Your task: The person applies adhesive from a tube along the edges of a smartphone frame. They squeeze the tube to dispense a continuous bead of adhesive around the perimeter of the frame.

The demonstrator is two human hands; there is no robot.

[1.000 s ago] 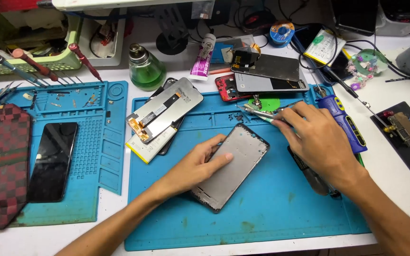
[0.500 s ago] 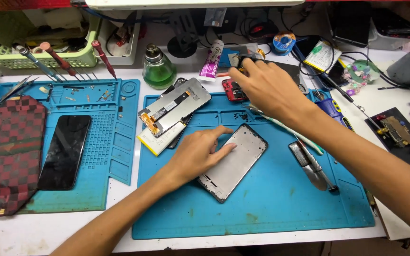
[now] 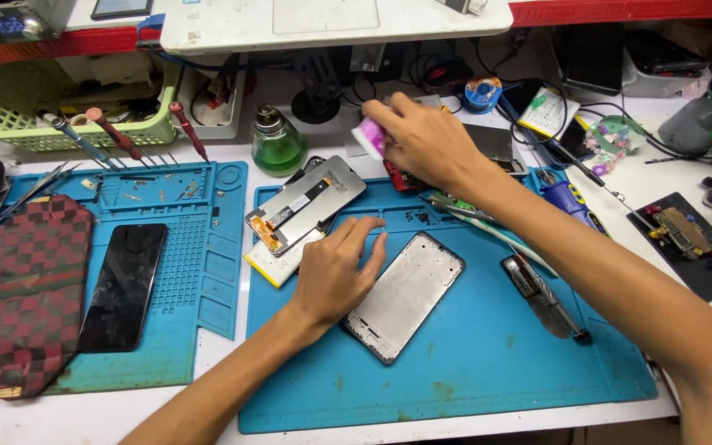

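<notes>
The phone frame [image 3: 405, 297] lies face down on the right blue mat [image 3: 471, 371], near the middle of the worktop [image 3: 208, 404]. The left hand [image 3: 335, 272] rests flat on its left edge, fingers loose, gripping nothing. The right hand [image 3: 422, 136] is far from it, closed around a small pink tube [image 3: 369, 134]. A screen part [image 3: 305, 204] lies left of the frame, beside a green bottle [image 3: 278, 142].

We are seeing a silvery-grey phone frame [image 3: 405, 295] lying on a blue mat [image 3: 488, 363], a pink-and-white tube [image 3: 369, 135] showing in the right hand [image 3: 422, 140], a green glass bottle [image 3: 278, 147], a red-and-black checkered pouch [image 3: 30, 288], a glossy black phone [image 3: 124, 284] and a pale green basket [image 3: 67, 132]
</notes>
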